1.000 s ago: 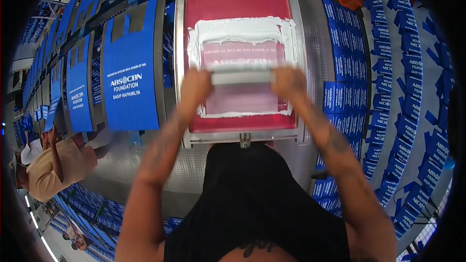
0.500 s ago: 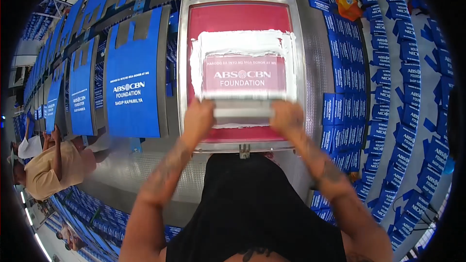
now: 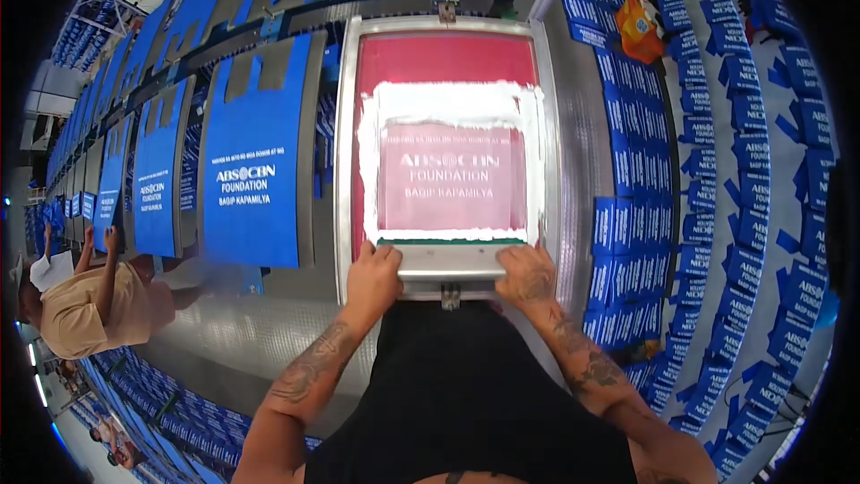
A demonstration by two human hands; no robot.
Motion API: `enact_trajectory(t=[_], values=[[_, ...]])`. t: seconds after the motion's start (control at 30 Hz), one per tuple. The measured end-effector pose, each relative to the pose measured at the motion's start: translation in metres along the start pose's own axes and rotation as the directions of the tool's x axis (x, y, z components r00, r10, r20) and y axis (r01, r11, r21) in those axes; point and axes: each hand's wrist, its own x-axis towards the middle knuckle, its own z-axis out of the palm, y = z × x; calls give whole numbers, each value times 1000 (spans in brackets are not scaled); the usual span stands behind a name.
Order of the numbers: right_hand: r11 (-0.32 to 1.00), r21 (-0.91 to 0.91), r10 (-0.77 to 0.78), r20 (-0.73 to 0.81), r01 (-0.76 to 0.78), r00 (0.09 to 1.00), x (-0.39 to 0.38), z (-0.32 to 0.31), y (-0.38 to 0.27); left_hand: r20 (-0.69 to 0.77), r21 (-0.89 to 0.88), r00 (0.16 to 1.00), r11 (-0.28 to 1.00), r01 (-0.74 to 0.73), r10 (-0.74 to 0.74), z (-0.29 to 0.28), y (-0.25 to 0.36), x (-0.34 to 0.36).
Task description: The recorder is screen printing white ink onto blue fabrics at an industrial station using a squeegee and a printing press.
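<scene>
Squeegee [image 3: 448, 260], one: metal, green-edged, lying along the near edge of the screen frame [image 3: 348, 161]. Left hand [image 3: 374, 276]: grip clenched on the squeegee's left end. Right hand [image 3: 526, 274]: grip clenched on its right end. White ink [image 3: 448, 106]: bordering the printed area, I see, on red mesh [image 3: 443, 56]. Blue bag [image 3: 253, 148]: flat, beyond the frame's left edge.

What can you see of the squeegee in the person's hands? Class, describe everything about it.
The squeegee is a straight, silver-grey bar that looks like metal, with a couple of small dark marks on its broad face. A narrow green strip shows along its far edge, next to a line of white paste. It lies crosswise at the near end of the red screen. The left hand and right hand grip its two ends, hiding them.
</scene>
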Motion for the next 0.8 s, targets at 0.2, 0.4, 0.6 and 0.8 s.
enact_trajectory(t=[0.2,0.4,0.6,0.8], values=[[993,-107,49,21,-47,999,179,-13,55,30,137,999,990,-23,19,-8,-60,184],[985,-168,78,287,-30,955,308,-51,92,372,74,926,996,40,-65,-54,-92,315],[993,119,-32,302,-5,953,337,-101,104,547,9,835,998,66,-60,-115,-84,355],[998,-58,30,480,-3,877,365,-64,106,239,139,971,990,-7,-27,-67,-97,336]])
